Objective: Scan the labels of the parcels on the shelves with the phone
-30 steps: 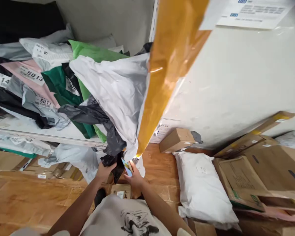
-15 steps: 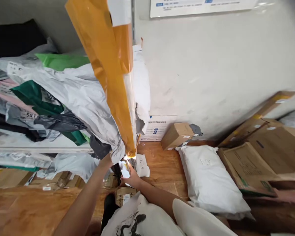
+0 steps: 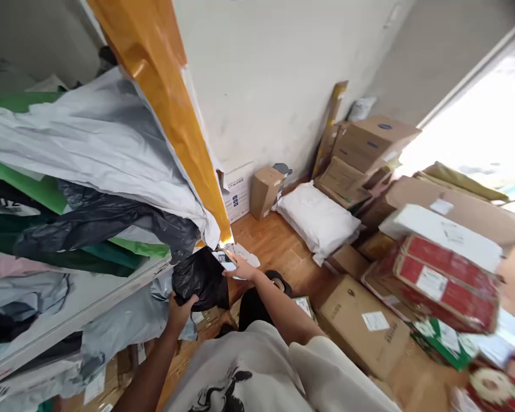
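Observation:
In the head view my left hand is closed on the lower left edge of a black plastic mailer bag, which hangs in front of the shelf edge. My right hand grips a smartphone, its lit screen facing up, just right of the bag. A bright light glows at the phone's far end, by the foot of the shelf post. Above the black bag, a dark grey mailer and a large white mailer stick out over the shelf.
An orange-taped post rises at the shelf's corner. More parcels crowd the shelf and the floor beneath. To the right lie a white sack, a carton and a red parcel. A small box stands by the wall.
The view has swung right, bringing stacked cartons and a bright opening into sight. My left hand has moved down from beside the shelf mailers and now holds the black bag. The phone stays in my right hand.

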A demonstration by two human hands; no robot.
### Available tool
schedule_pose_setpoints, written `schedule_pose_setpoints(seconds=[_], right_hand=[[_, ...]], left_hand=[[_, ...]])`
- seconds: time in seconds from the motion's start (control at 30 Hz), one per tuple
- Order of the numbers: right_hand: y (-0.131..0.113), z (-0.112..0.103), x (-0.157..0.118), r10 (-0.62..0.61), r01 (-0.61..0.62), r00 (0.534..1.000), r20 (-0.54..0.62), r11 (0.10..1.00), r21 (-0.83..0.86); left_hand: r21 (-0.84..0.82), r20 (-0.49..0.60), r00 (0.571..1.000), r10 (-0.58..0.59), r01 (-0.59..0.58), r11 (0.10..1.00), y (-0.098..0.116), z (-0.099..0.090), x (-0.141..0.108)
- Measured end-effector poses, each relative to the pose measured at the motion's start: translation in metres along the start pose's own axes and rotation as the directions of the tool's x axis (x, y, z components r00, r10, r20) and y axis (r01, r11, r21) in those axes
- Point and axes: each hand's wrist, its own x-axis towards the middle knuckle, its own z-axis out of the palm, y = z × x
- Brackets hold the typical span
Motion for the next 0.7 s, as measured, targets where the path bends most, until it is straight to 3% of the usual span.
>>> schedule_pose_setpoints(seconds=[0.17, 0.37, 0.53, 0.7], right_hand=[[-0.009, 0.011, -0.001, -0.02, 0.019, 0.998, -0.06, 1.0, -0.02], [-0.005, 0.057, -0.013, 0.007, 0.004, 0.986, -0.164, 0.998, 0.064], [0.007, 0.085, -0.014, 0.077, -0.064, 0.994, -0.079, 0.986, 0.151], [0.006, 0.092, -0.008, 0.162, -0.157, 0.987, -0.025, 0.977, 0.141]], left_hand=[[0.007, 0.088, 0.996, 0.026, -0.027, 1.0, -0.009, -0.022, -0.009], [0.117, 0.305, 0.952, 0.007, -0.045, 0.992, 0.006, -0.032, -0.02], [0.24, 0.401, 0.91, -0.102, 0.003, 0.971, 0.048, -0.019, 0.012], [0.392, 0.36, 0.924, -0.128, -0.025, 0.92, 0.069, -0.009, 0.054]])
